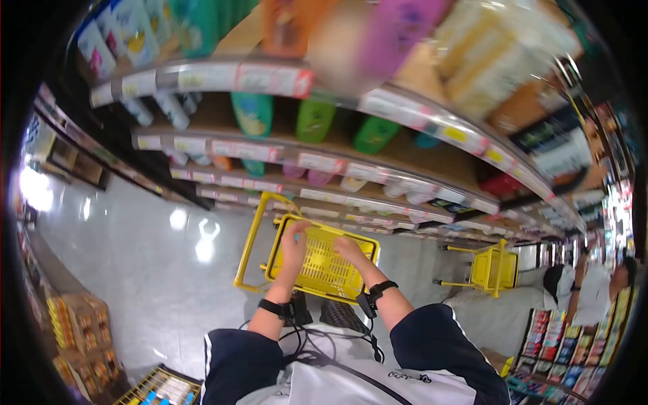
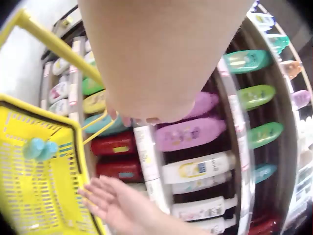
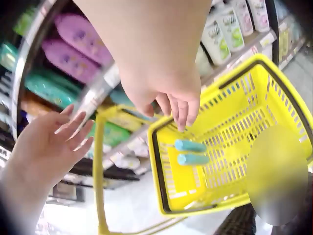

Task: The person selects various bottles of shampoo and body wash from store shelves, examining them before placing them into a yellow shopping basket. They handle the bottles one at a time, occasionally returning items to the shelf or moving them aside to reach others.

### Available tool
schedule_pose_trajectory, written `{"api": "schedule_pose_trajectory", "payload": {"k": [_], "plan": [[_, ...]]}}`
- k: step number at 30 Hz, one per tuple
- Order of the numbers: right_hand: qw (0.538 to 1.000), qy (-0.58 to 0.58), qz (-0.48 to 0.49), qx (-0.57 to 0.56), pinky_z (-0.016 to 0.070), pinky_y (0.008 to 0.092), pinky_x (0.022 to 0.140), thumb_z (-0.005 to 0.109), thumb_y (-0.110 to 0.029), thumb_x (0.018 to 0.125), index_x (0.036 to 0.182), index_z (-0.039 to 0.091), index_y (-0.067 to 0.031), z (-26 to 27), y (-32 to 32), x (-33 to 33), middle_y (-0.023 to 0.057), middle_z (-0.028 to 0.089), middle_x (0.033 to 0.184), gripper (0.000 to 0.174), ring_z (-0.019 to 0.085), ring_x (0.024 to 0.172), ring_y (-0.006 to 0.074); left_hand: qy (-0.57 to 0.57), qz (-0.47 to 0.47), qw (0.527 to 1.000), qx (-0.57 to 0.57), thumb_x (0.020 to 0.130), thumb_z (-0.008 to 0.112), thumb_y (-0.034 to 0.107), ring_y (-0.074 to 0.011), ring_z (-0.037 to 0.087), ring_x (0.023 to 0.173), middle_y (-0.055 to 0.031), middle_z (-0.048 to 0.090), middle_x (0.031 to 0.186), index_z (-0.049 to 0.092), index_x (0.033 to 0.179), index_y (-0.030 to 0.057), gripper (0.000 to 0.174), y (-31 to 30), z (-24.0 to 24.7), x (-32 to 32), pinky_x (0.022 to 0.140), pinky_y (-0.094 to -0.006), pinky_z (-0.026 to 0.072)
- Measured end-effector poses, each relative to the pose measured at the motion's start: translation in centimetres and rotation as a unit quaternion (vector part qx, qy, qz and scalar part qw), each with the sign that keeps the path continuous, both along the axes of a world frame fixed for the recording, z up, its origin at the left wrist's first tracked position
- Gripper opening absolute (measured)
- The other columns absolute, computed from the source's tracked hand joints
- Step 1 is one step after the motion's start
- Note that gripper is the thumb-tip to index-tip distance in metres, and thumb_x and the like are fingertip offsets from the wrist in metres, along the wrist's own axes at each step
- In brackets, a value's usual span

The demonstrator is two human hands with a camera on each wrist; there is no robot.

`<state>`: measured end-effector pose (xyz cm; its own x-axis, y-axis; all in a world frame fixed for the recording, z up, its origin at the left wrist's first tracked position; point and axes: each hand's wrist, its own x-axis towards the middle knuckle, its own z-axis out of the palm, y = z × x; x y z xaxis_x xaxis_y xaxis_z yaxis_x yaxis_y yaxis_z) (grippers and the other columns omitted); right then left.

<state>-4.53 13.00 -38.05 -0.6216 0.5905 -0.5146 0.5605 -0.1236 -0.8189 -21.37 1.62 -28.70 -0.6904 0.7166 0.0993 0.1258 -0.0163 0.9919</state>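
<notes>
A yellow shopping basket [image 1: 331, 260] with a long yellow handle [image 1: 250, 243] stands on the floor before the person. Two small light-blue bottles [image 3: 191, 153] lie side by side inside it, near one end. The left hand [image 1: 293, 244] is over the basket's left rim; in the right wrist view its fingers are spread and hold nothing. The right hand [image 1: 349, 250] hangs over the basket's right part with loosely bent fingers. In the left wrist view the right hand's palm [image 2: 115, 200] shows bare beside the rim. The left fingers are mostly hidden behind the wrist there.
Shelves ahead hold bottles, among them purple bottles [image 2: 190, 134], a green bottle [image 1: 316, 121] and white bottles [image 2: 200, 166]. A price-tag rail [image 1: 398, 108] juts out close by. Another yellow basket cart [image 1: 493, 266] stands right, near a person [image 1: 594, 290]. Stacked boxes [image 1: 88, 324] are at left.
</notes>
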Motion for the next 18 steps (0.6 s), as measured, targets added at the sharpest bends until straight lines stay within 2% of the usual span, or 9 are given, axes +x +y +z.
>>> {"api": "schedule_pose_trajectory", "payload": {"k": [2,4,6,7,9,11,13,17,18], "plan": [[0.993,0.088,-0.018,0.076,0.0459,0.0293,0.077,0.053,-0.021,0.085,0.110,0.055,-0.0047,4.6,1.4,3.4,0.0065,0.062,0.093,0.030,0.058,0.088,0.0149,0.018,-0.037,0.998,0.043,0.081,0.043,-0.006,-0.0145,0.056,0.086,-0.0064,0.060,0.089,0.057,0.094,-0.0006,0.020,1.9,5.6,-0.3,0.078,-0.0258,0.0425],[0.977,0.023,0.008,0.211,0.0448,0.0272,0.079,0.052,-0.019,0.087,0.116,0.052,-0.0052,10.2,2.3,7.8,0.0064,0.060,0.097,0.032,0.057,0.089,0.0135,0.049,-0.047,0.994,0.091,0.083,0.042,-0.006,-0.0137,0.056,0.084,-0.0066,0.060,0.087,0.057,0.092,-0.0013,0.018,3.2,11.8,0.0,0.077,-0.0252,0.0429],[0.973,0.097,-0.085,0.192,0.0447,0.0266,0.079,0.054,-0.017,0.086,0.119,0.049,-0.0059,13.0,2.7,13.3,0.0062,0.058,0.101,0.035,0.056,0.089,0.0129,0.042,-0.026,0.987,0.153,0.083,0.043,-0.006,-0.0136,0.057,0.082,-0.0065,0.060,0.085,0.057,0.089,-0.0011,0.017,4.5,17.3,0.8,0.075,-0.0247,0.0434],[0.960,0.107,-0.138,0.219,0.0445,0.0263,0.078,0.054,-0.015,0.086,0.121,0.047,-0.0062,15.5,1.8,15.8,0.0065,0.057,0.103,0.037,0.056,0.088,0.0125,0.012,-0.015,0.983,0.182,0.082,0.043,-0.006,-0.0139,0.057,0.081,-0.0063,0.060,0.085,0.057,0.088,-0.0006,0.016,5.0,19.7,1.4,0.074,-0.0246,0.0436],[0.923,0.102,-0.236,0.286,0.0441,0.0263,0.078,0.055,-0.013,0.084,0.124,0.043,-0.0065,19.1,0.2,21.1,0.0073,0.057,0.105,0.042,0.056,0.087,0.0132,0.067,-0.002,0.964,0.259,0.081,0.041,-0.009,-0.0144,0.057,0.082,-0.0073,0.060,0.086,0.057,0.087,-0.0013,0.019,4.9,25.4,2.9,0.075,-0.0243,0.0437],[0.878,0.035,-0.337,0.338,0.0443,0.0276,0.076,0.056,-0.012,0.082,0.125,0.042,-0.0063,20.1,-1.4,26.3,0.0095,0.057,0.104,0.045,0.057,0.086,0.0165,0.092,0.015,0.948,0.305,0.077,0.038,-0.013,-0.0158,0.057,0.083,-0.0095,0.059,0.089,0.056,0.087,-0.0023,0.023,4.9,28.6,4.3,0.078,-0.0250,0.0438],[0.840,-0.064,-0.418,0.340,0.0454,0.0295,0.074,0.057,-0.013,0.079,0.121,0.045,-0.0053,19.4,-3.2,31.2,0.0128,0.059,0.101,0.044,0.059,0.085,0.0211,0.112,-0.020,0.926,0.361,0.079,0.045,-0.010,-0.0179,0.056,0.084,-0.0109,0.058,0.089,0.055,0.085,-0.0014,0.014,4.1,31.0,5.4,0.079,-0.0290,0.0443],[0.810,-0.168,-0.470,0.306,0.0468,0.0315,0.072,0.057,-0.015,0.077,0.112,0.053,-0.0027,17.3,-5.3,37.3,0.0159,0.062,0.097,0.037,0.061,0.083,0.0253,0.211,-0.085,0.920,0.320,0.078,0.045,-0.004,-0.0207,0.053,0.090,-0.0133,0.057,0.094,0.054,0.085,-0.0007,0.012,-0.3,35.0,6.7,0.083,-0.0312,0.0402],[0.814,-0.150,-0.463,0.318,0.0469,0.0318,0.072,0.057,-0.015,0.077,0.111,0.054,-0.0027,17.1,-5.1,37.9,0.0162,0.062,0.097,0.036,0.061,0.084,0.0256,0.254,-0.104,0.914,0.300,0.082,0.045,-0.007,-0.0201,0.053,0.090,-0.0141,0.057,0.096,0.054,0.087,-0.0013,0.012,-1.3,35.6,6.0,0.082,-0.0295,0.0417]]}}
